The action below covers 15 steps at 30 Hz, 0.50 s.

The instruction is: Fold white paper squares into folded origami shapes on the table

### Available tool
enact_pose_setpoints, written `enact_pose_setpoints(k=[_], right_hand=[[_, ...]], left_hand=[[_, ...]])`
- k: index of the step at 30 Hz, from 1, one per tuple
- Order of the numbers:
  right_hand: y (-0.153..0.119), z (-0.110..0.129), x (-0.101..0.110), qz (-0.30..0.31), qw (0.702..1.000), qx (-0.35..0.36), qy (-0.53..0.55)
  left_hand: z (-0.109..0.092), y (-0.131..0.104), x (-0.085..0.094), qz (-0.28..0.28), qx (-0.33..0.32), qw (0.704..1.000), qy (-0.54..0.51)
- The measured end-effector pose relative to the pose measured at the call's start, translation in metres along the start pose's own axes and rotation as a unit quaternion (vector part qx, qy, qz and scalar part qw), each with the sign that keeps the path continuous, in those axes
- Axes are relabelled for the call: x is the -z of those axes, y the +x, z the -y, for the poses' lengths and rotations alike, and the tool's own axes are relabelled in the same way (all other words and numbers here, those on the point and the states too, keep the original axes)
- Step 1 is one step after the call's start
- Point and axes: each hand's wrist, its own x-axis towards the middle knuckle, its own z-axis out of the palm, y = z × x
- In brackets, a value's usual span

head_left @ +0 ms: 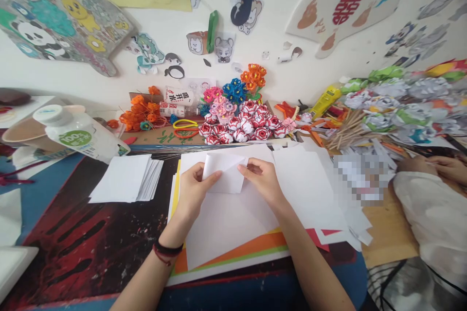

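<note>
Folded paper (228, 177), pinched by left hand (193, 185) and right hand (264, 178), hides some fingertips.

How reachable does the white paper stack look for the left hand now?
Probably yes: the white paper stack lies just left of the left hand, with nothing tall between them, though that hand might first need to release the folded sheet.

A craft corner, judging by the artificial flowers (251, 124), wooden sticks (346, 132), paper stack (118, 178) and wall cutouts (224, 48)
</note>
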Motion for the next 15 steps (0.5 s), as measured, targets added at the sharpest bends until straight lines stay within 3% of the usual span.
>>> enact_pose_setpoints(k=[15], right_hand=[[-0.001, 0.011, 0.001, 0.042, 0.999, -0.001, 0.009]], left_hand=[[-0.002, 0.000, 0.000, -0.019, 0.001, 1.000, 0.024]])
